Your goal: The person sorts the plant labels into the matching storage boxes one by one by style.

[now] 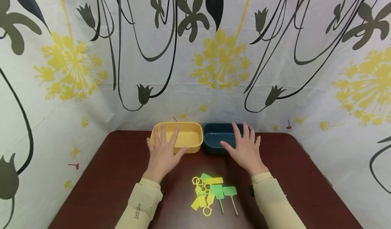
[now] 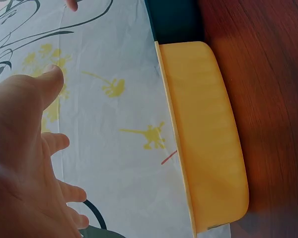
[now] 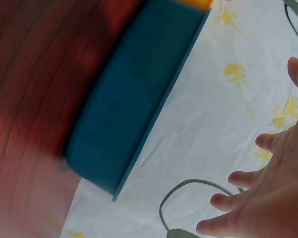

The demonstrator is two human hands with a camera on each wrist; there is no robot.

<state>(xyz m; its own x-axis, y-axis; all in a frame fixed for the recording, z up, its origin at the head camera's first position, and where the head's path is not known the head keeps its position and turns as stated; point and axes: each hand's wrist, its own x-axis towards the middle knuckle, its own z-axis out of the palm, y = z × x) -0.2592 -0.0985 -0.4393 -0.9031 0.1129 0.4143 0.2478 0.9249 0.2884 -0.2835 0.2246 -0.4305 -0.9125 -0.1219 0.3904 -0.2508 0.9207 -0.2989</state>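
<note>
A yellow plastic bin (image 1: 190,137) and a dark blue bin (image 1: 210,147) stand side by side at the far edge of the table. My left hand (image 1: 163,156), fingers spread, hovers in front of and over the yellow bin; nothing is in its grasp. Over the blue bin my right hand (image 1: 247,152) is spread the same way, also holding nothing. Both wrist views show the hands raised apart from the bins' outer walls. Nearer to me, between the forearms, lies a loose pile of yellow tags (image 1: 214,180) and green tags (image 1: 229,191), some with rings, some with thin stems.
The dark reddish-brown table (image 1: 100,181) has rounded far corners. A white cloth (image 1: 183,103) printed with grey and yellow flowers hangs right behind the bins and along both sides.
</note>
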